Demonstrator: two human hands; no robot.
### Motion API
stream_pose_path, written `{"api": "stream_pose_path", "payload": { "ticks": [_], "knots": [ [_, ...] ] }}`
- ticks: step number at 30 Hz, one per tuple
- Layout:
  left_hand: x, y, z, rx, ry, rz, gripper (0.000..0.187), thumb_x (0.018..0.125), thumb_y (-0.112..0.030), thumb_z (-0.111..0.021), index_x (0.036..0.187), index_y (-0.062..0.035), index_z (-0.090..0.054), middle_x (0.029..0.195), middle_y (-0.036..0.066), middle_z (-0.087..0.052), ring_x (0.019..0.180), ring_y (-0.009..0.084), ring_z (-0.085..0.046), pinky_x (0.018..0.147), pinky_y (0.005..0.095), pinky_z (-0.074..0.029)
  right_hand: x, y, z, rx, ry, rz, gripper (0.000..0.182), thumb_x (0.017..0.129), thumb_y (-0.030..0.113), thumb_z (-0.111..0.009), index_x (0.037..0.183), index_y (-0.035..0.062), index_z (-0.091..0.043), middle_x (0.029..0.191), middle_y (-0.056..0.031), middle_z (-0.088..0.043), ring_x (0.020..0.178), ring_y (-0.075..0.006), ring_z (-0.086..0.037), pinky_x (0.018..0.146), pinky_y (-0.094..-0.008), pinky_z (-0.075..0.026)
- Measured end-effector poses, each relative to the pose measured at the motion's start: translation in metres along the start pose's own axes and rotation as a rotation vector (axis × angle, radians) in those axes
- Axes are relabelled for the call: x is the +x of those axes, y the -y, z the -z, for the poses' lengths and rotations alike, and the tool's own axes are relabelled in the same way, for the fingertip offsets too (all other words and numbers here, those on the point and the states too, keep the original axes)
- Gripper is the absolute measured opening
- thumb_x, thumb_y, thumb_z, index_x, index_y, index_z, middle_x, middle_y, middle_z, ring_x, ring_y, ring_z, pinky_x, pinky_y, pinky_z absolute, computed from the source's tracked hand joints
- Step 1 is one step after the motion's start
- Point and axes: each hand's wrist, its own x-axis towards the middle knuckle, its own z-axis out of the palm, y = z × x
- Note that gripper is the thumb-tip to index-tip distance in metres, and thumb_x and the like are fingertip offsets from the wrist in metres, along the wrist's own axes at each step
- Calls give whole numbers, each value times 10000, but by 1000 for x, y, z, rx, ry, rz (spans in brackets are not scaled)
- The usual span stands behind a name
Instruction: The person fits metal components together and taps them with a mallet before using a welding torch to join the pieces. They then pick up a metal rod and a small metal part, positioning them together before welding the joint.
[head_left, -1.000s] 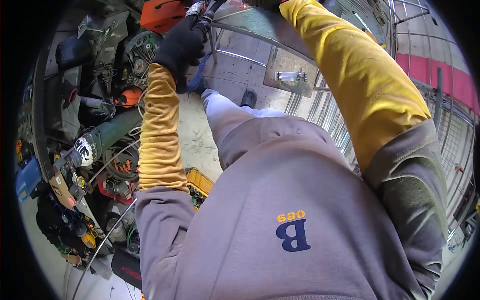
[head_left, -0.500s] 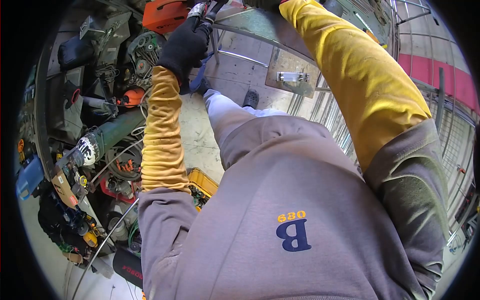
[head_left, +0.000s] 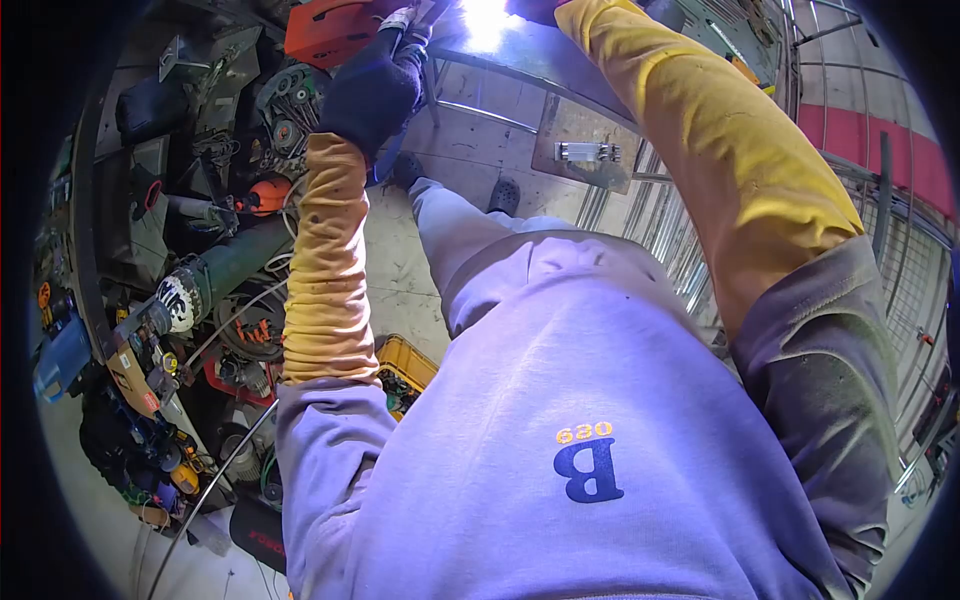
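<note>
At the top, my left hand (head_left: 370, 95) wears a black glove. Its fingers are closed around what looks like a welding torch (head_left: 432, 18), whose far end runs out of view. Right of the torch, a blinding white arc (head_left: 487, 18) burns over the metal worktable (head_left: 545, 60) and hides the work under it. Of my right hand (head_left: 542, 10), only a dark gloved edge shows at the top border, close to the glare, and its fingers are out of sight. Yellow sleeves cover both forearms.
An orange case (head_left: 330, 35) stands beside the left glove. Tools, a green gas cylinder (head_left: 235, 262) and a yellow crate (head_left: 408, 370) crowd the left floor. On the right are a board (head_left: 575, 130) with small metal pieces, long metal bars (head_left: 665, 220) and wire racking (head_left: 915, 300).
A bright arc has lit up at the top, casting bluish light over my shirt and the table. My left hand has shifted only slightly; the right arm is nearly still.
</note>
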Motion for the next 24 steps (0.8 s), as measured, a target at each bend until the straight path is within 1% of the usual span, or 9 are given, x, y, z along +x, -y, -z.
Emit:
{"api": "stream_pose_path", "payload": {
  "ticks": [2, 3, 5, 7, 12, 19, 21, 22, 24],
  "knots": [
    [1, 4, -3, 206, -168, -293, 464, 1040, -295, -546, 1470, -123, -517, 785, 92, -641, 590, 185, -621, 510, 359, -545, 7, -2, -6, -15, -6, -17, 626, 879, 567, -689, 1294, 100, -679, 1295, -202, -669, 1219, -354, -646, 991, -500, -525],
    [-1, 6, -4, 206, -167, -293, 464, 1040, -295, -546, 1470, -123, -517, 785, 92, -641, 590, 185, -621, 510, 359, -545, 10, -2, -9, -26, -13, -27, 626, 884, 568, -685, 1301, 101, -675, 1311, -203, -663, 1235, -354, -639, 999, -504, -521],
    [-6, -14, 9, 201, 149, 114, 503, 1050, -386, -583, 1467, -108, -532, 926, 193, -720, 685, 276, -720, 591, 441, -545, 2, 8, 0, -68, -25, -57, 628, 895, 569, -678, 1315, 102, -668, 1342, -204, -652, 1265, -355, -627, 1015, -513, -512],
    [-6, -13, 10, 124, 169, 181, 519, 1052, -357, -562, 1519, -147, -477, 910, 149, -698, 636, 243, -685, 553, 411, -542, -4, 9, 15, -14, 68, -28, 755, 789, 634, -748, 1330, 112, -676, 1384, -236, -628, 1264, -390, -621, 1034, -511, -507],
    [-3, -37, 24, -85, 259, 422, 529, 1054, -342, -550, 1543, -169, -450, 903, 123, -681, 622, 221, -663, 538, 388, -537, 3, 3, 11, -2, 95, -39, 695, 791, 606, -754, 1291, 125, -703, 1293, -228, -680, 1200, -376, -662, 986, -488, -539],
    [-10, -53, 31, -234, 306, 575, 545, 1056, -324, -536, 1572, -195, -417, 895, 92, -660, 605, 194, -637, 519, 361, -532, 0, 4, 12, 24, 52, -1, 660, 773, 574, -793, 1256, 129, -722, 1223, -217, -709, 1135, -372, -691, 938, -487, -562],
    [-24, -50, 28, -386, 204, 510, 572, 1055, -305, -532, 1602, -229, -381, 877, 39, -617, 603, 138, -587, 503, 298, -514, -2, 6, 15, 42, 68, -18, 650, 782, 577, -783, 1240, 120, -722, 1207, -212, -715, 1123, -374, -695, 931, -486, -565],
    [-26, -48, 24, -389, 208, 511, 572, 1055, -305, -532, 1602, -229, -381, 877, 39, -617, 603, 138, -587, 503, 298, -514, -1, 4, 10, 40, 72, -20, 650, 782, 577, -783, 1240, 120, -722, 1207, -212, -715, 1123, -374, -695, 931, -486, -565],
    [-31, -45, 18, -458, 152, 576, 525, 1043, -309, -553, 1539, -163, -462, 753, 62, -608, 583, 176, -620, 510, 353, -541, 1, 1, 1, 24, -34, 21, 627, 794, 574, -771, 1219, 115, -725, 1183, -209, -723, 1101, -374, -702, 913, -489, -569]
  ]
}}
